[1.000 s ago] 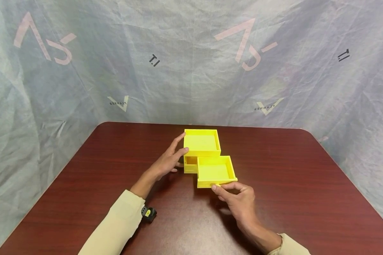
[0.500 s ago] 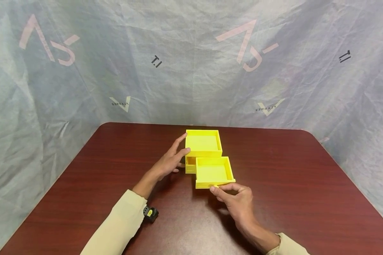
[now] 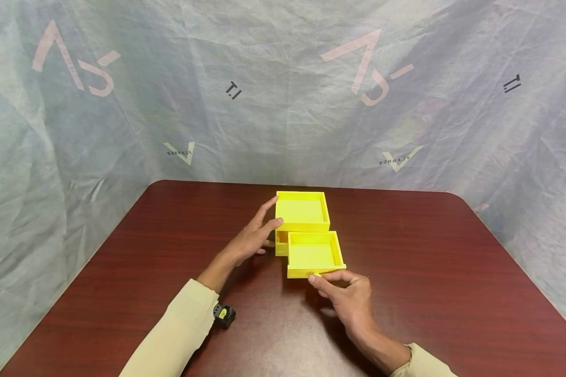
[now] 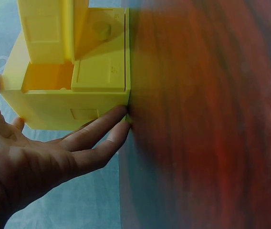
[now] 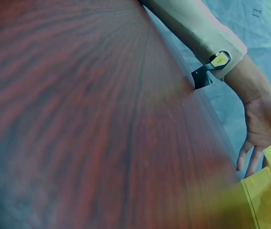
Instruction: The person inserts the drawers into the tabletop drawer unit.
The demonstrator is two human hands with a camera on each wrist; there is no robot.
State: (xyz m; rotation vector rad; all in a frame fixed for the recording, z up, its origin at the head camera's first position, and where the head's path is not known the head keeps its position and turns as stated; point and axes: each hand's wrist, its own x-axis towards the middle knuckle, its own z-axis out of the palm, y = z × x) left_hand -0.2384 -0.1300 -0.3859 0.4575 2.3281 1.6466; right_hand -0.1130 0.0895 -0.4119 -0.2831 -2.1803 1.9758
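A small yellow drawer cabinet (image 3: 303, 228) with a shallow tray top stands on the table. Its upper drawer (image 3: 313, 254) is in front of the cabinet, set off to the right, so part of the dark slot (image 4: 48, 76) shows. Below the slot, a lower drawer (image 4: 99, 71) with a round knob sits in place. My right hand (image 3: 351, 301) pinches the upper drawer at its front, thumb and forefinger at the knob. My left hand (image 3: 247, 241) touches the cabinet's left side with extended fingers, the thumb at its upper front corner. Whether the drawer's back end enters the slot, I cannot tell.
The dark red-brown table (image 3: 170, 225) extends on both sides of the cabinet. A grey printed cloth (image 3: 283, 104) hangs behind it and along the sides. A black strap device (image 3: 225, 317) is on my left wrist.
My right hand has moved the upper drawer slightly left relative to the cabinet, so less of the slot shows. The left hand stays at the cabinet's side. The whole view has shifted a little.
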